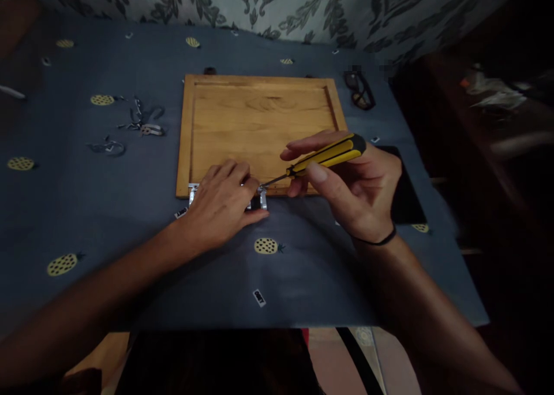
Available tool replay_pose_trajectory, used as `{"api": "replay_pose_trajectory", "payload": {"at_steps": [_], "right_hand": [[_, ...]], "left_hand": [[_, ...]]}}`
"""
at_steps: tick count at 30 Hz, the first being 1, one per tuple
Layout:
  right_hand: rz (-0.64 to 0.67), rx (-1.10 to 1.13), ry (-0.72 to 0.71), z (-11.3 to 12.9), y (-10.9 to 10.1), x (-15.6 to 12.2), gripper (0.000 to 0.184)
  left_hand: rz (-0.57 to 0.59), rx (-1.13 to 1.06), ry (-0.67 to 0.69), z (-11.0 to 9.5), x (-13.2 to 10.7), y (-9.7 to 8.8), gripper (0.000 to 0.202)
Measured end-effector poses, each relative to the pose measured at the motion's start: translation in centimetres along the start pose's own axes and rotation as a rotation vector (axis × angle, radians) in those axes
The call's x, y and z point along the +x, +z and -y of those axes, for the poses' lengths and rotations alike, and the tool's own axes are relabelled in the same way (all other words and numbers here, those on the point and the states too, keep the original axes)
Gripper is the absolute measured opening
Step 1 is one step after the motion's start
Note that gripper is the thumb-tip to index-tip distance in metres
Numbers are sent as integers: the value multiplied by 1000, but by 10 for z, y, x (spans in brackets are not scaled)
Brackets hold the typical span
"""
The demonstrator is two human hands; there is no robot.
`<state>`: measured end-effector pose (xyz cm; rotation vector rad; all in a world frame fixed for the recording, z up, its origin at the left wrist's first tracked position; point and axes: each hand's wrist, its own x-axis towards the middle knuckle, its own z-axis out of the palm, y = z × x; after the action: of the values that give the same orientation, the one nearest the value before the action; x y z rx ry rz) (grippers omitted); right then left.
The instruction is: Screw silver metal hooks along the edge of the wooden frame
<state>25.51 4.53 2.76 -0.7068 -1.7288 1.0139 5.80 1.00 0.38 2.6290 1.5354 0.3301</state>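
A wooden panel [264,123] with a raised frame lies flat on the table. At its near edge a silver metal fitting [264,199] shows on both sides of my left hand [225,201], which grips it against the wood and hides its middle. My right hand [363,181] holds a screwdriver [329,155] with a yellow and black handle, slanting down to the left. Its tip meets the right end of the fitting, close to my left thumb and fingers. Whether a screw sits under the tip is too small to tell.
The table has a blue cloth [130,239] with printed pineapples. Pliers [150,129] and small metal pieces lie left of the panel. Eyeglasses [360,89] rest at the back right. A flat black object [409,193] lies behind my right hand. A patterned curtain [294,8] hangs behind.
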Motion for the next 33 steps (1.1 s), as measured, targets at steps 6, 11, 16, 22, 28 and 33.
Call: {"api": "replay_pose_trajectory", "payload": {"at_steps": [6, 11, 16, 22, 28, 33], "right_hand": [[-32, -105, -92, -2, 1, 2, 6], [-86, -153, -132, -5, 3, 4, 24], [-165, -138, -130, -2, 5, 4, 15], [-298, -154, -154, 2, 7, 5, 15], [-211, -182, -105, 3, 10, 4, 18], [-199, -189, -78, 3, 9, 3, 20]], "left_hand": [[3, 14, -2, 0, 0, 1, 40], [8, 6, -9, -1, 0, 1, 40], [4, 3, -3, -1, 0, 0, 39], [4, -7, -4, -1, 0, -1, 37], [-1, 3, 0, -1, 0, 2, 37], [0, 7, -2, 0, 0, 2, 37]]}}
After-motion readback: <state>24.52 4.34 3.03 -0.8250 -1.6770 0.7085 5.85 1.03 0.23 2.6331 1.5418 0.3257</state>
